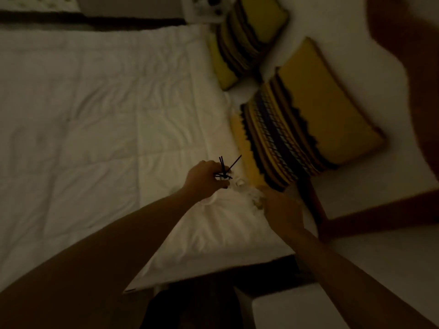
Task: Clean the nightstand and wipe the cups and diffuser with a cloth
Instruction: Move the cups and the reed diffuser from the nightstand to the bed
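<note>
Dim bedroom, viewed from above over the edge of a bed covered with a white quilted duvet; lighting is poor and detail is soft throughout.

Nearest the camera, a white block-shaped surface sits at the lower right; its identity cannot be determined. Both bare forearms extend forward over the bed's near corner.

Left hand: fingers curled around the diffuser, a small pale vessel mostly hidden in the grip. Thin black reed sticks fan up and to the right from it. The diffuser is held over the duvet, near the closer cushion.

Right hand: seen from the back, just right of the left hand, with a bunched white cloth at its fingers. The cloth lies between the two hands and appears to touch the diffuser's side. Whether the fingers actually grip the cloth cannot be confirmed.

Beyond the hands, a yellow cushion with dark striped banding leans against white pillows. A second matching cushion lies farther back.

At the far top edge, a white nightstand carries small dark items, too blurred to identify.
</note>
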`<act>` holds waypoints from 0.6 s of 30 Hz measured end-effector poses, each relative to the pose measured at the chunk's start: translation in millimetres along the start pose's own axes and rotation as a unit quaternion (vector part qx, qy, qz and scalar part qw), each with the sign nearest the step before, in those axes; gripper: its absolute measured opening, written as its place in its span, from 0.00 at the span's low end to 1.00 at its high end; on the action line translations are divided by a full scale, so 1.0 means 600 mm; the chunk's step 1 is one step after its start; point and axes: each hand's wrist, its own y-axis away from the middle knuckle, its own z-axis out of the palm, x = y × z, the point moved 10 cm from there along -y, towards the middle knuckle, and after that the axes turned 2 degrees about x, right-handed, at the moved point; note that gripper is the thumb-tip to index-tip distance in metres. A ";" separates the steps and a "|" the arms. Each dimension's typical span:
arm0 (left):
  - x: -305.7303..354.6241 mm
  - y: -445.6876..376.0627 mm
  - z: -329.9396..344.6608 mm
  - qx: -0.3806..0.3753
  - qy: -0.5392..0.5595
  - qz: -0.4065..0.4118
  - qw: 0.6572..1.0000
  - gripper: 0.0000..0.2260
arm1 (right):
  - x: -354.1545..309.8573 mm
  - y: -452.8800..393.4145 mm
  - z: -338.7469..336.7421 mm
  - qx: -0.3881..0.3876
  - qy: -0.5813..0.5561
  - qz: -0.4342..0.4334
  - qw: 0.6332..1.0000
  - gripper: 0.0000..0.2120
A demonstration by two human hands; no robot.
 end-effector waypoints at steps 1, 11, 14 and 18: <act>-0.017 -0.001 -0.021 0.006 -0.001 -0.006 1.000 0.20 | -0.026 -0.015 0.000 -0.003 0.007 -0.017 1.000 0.16; -0.375 0.066 -0.227 0.076 0.026 -0.168 0.983 0.18 | -0.399 -0.154 0.149 -0.061 0.044 -0.197 0.977 0.16; -0.453 0.086 -0.226 0.072 0.034 -0.188 0.979 0.17 | -0.463 -0.165 0.221 -0.087 0.046 -0.219 0.971 0.17; -0.531 0.101 -0.186 0.044 0.056 -0.201 0.977 0.17 | -0.499 -0.168 0.326 -0.130 0.042 -0.228 0.964 0.16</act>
